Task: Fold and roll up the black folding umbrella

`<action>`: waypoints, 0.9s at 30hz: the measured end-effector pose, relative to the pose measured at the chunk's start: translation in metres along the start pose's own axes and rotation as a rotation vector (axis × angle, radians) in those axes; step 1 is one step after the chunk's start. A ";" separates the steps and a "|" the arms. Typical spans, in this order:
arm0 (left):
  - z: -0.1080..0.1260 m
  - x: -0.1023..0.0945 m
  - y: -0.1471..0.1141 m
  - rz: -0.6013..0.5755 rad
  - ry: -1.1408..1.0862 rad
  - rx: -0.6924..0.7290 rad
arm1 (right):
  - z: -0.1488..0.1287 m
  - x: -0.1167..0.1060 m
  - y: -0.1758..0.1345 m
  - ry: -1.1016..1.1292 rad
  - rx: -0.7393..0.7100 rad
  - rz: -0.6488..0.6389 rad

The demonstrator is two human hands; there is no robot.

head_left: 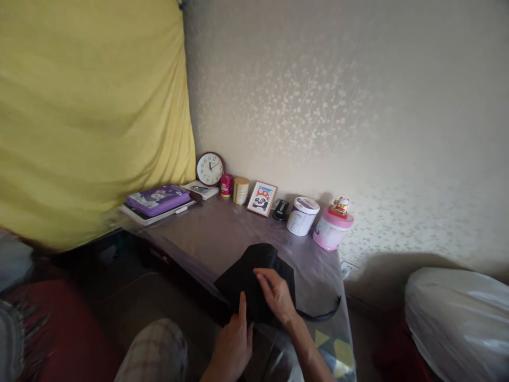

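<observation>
A piece of black cloth (234,276) with angular folds is spread over the near end of the table. I cannot make out whether it is a bag or a folded umbrella. From its right side a thin black strap (320,318) curves across the tabletop. My left hand (233,342) is at the near edge of the cloth, index finger stretched forward over it and thumb apart; its other fingers are mostly hidden. Over the middle of the cloth, my right hand (275,296) has its thumb and fingertips pinched together on the fabric.
Along the wall stand a clock (210,168), a pink can (226,185), a beige can (240,191), a panda picture frame (262,199), a black object (280,210), a white tub (303,216) and a pink tub (332,229). A purple case (159,199) lies far left.
</observation>
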State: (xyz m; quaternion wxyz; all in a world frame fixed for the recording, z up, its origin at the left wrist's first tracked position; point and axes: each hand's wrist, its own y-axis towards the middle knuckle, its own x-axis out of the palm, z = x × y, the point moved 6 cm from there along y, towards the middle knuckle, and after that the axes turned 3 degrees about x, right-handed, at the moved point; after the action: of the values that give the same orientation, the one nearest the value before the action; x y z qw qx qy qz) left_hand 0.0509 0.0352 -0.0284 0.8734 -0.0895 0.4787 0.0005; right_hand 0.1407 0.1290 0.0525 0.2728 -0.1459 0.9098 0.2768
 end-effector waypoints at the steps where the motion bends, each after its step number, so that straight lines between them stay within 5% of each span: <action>1: 0.000 0.000 0.000 0.008 -0.003 -0.006 | 0.019 -0.015 0.000 -0.017 0.086 0.102; 5: -0.001 0.002 0.001 0.026 -0.004 -0.002 | 0.097 -0.057 -0.018 -0.067 0.401 0.340; 9: -0.001 0.002 0.001 0.030 0.004 0.001 | 0.136 -0.068 -0.039 -0.025 0.557 0.415; 27: 0.002 0.000 0.000 0.004 -0.001 -0.001 | 0.142 -0.061 -0.042 0.196 0.588 0.331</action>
State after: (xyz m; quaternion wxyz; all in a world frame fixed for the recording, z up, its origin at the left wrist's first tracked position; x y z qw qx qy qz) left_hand 0.0529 0.0353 -0.0271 0.8736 -0.0889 0.4785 0.0024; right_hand 0.2668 0.1849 -0.0299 0.1659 0.0623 0.9838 0.0280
